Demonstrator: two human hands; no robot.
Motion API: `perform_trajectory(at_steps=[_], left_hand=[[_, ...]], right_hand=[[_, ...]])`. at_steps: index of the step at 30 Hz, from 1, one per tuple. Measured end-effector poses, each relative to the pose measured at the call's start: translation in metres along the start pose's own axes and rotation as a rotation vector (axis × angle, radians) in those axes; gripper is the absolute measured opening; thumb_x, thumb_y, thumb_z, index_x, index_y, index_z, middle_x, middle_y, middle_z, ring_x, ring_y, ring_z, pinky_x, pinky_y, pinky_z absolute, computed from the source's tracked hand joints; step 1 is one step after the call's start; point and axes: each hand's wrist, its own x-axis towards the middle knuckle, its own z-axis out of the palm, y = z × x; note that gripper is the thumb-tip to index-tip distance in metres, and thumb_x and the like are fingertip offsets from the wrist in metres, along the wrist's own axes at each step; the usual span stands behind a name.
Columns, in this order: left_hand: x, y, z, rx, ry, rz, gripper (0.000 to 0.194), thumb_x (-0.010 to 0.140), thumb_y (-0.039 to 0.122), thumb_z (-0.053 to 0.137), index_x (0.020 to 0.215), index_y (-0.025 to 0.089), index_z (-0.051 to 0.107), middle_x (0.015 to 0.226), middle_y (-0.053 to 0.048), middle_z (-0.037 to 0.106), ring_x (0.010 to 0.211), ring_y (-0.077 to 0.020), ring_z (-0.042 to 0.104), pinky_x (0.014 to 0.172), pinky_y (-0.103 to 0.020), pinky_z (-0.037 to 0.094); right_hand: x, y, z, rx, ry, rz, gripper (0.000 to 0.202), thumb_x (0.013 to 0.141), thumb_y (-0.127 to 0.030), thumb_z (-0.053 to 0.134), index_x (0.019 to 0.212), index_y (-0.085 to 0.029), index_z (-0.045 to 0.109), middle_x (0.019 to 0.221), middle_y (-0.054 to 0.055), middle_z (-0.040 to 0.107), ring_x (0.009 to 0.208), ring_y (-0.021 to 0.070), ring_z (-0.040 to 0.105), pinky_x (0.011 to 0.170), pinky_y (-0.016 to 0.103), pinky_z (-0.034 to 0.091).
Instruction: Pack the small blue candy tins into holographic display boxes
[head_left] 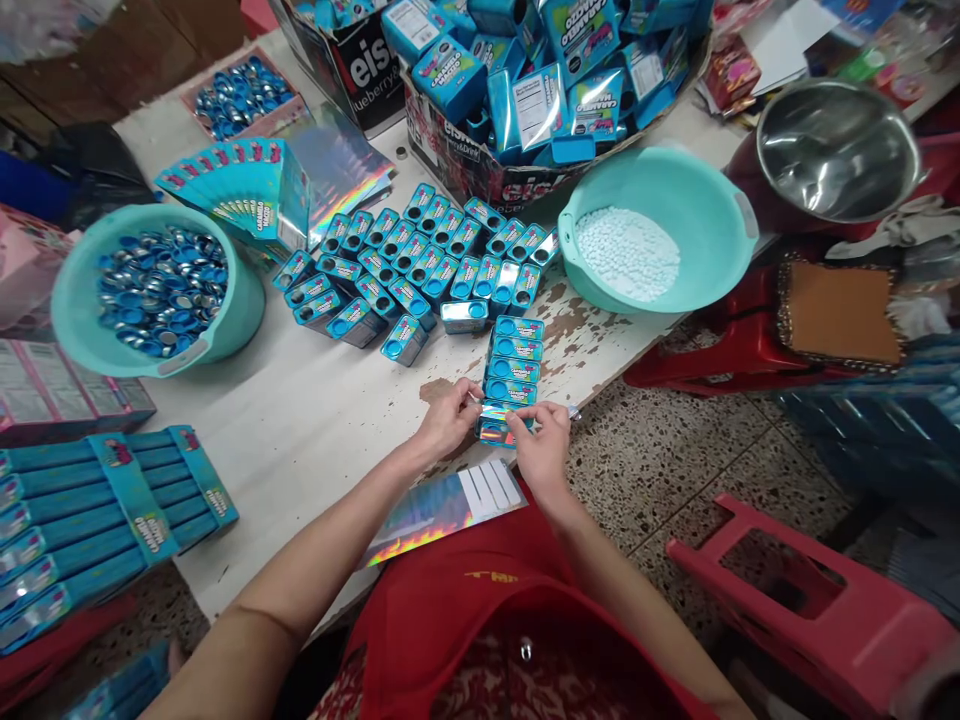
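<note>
1. Counter (296,420) stretches before you, its white paint smooth in places and worn to rough brown patches in others.
2. Printed cardboard box (480,172) stands at the far side, heaped with glossy blue packs.
3. Two mint-green plastic tubs flank the middle: the left tub (244,315) holds round blue-and-silver caps, the right tub (622,175) a mound of small white pellets (630,250).
4. Beyond your hands, a loose cluster of small rectangular tins (427,265) stands upright, glossy blue on top; many show dark round openings.
5. Holographic sheet (439,510) lies at the counter's near edge, slick and rainbow-streaked, with bare white bars at its right end.
6. Nearest your body, a short column of blue tins (513,368) runs away from you, side by side; each tin's long axis lies roughly left to right, across your view.
7. Your left hand (448,420) comes in from the left, your right hand (544,455) from the right, both at the column's near end. Their fingers are drawn in narrow, seeming to pinch a shiny strip.
8. That shiny strip (493,410) lies directly between your fingertips, thin and reflective, its long axis matching the tin beneath. Both hands are about equally near, one toward each end; whether it touches the tin, you cannot tell.
</note>
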Motion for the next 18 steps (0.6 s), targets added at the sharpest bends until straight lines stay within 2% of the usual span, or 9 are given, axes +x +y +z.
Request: perform_trajectory(at_steps=[4,6,9,11,13,16,18], left_hand=[[0.006,-0.009,0.007,-0.04,0.005,0.02,0.012,0.076,0.02,0.046,0.088,0.018,0.047,0.062,0.006,0.045,0.061,-0.0106,0.045,0.06,-0.023,0.036],[0.008,-0.012,0.012,-0.034,0.043,0.015,0.01,0.076,0.018,0.044,0.086,0.019,0.046,0.064,0.005,0.047,0.062,-0.0112,0.047,0.062,-0.023,0.037],[0.009,-0.017,0.018,0.105,0.117,-0.043,0.016,0.076,0.016,0.044,0.092,0.02,0.047,0.072,0.002,0.052,0.067,-0.0132,0.05,0.065,-0.026,0.039],[0.006,-0.019,0.021,0.249,0.133,-0.115,0.021,0.076,0.016,0.047,0.097,0.019,0.049,0.083,-0.002,0.057,0.075,-0.0163,0.053,0.07,-0.028,0.04],[0.001,-0.019,0.022,0.363,0.119,-0.129,0.024,0.078,0.016,0.045,0.102,0.019,0.052,0.098,-0.007,0.059,0.089,-0.0201,0.054,0.077,-0.031,0.04],[-0.009,-0.014,0.022,0.485,0.058,-0.007,0.031,0.081,0.016,0.042,0.109,0.02,0.055,0.117,-0.011,0.056,0.106,-0.0242,0.049,0.086,-0.034,0.037],[-0.016,-0.011,0.015,0.586,-0.03,0.01,0.028,0.078,0.019,0.047,0.104,0.019,0.058,0.118,-0.012,0.057,0.106,-0.0273,0.048,0.084,-0.035,0.036]], right_hand=[[0.001,0.005,0.005,-0.005,0.003,-0.012,0.013,0.074,-0.03,0.06,0.071,-0.017,0.061,0.094,0.006,0.045,0.093,0.0212,0.049,0.087,0.036,0.04],[0.003,0.008,0.005,-0.007,0.017,-0.014,0.015,0.073,-0.032,0.06,0.072,-0.017,0.06,0.094,0.007,0.046,0.093,0.0207,0.049,0.085,0.035,0.041],[0.005,0.012,0.005,0.018,0.075,0.088,0.027,0.065,-0.036,0.067,0.079,-0.017,0.055,0.092,0.006,0.049,0.081,0.0184,0.051,0.075,0.033,0.044],[0.006,0.013,0.004,0.08,0.061,0.186,0.037,0.062,-0.039,0.068,0.086,-0.018,0.05,0.088,0.004,0.052,0.072,0.0165,0.051,0.067,0.031,0.045],[0.007,0.015,0.005,0.119,0.01,0.211,0.041,0.063,-0.042,0.067,0.089,-0.018,0.048,0.084,0.003,0.054,0.069,0.0161,0.052,0.063,0.029,0.044],[0.011,0.016,0.005,0.044,0.0,0.15,0.039,0.063,-0.044,0.067,0.086,-0.018,0.049,0.079,0.002,0.055,0.064,0.0154,0.051,0.063,0.03,0.044],[0.011,0.015,0.002,-0.002,0.001,0.124,0.03,0.068,-0.041,0.063,0.083,-0.018,0.05,0.076,0.002,0.055,0.062,0.0154,0.05,0.064,0.031,0.043]])
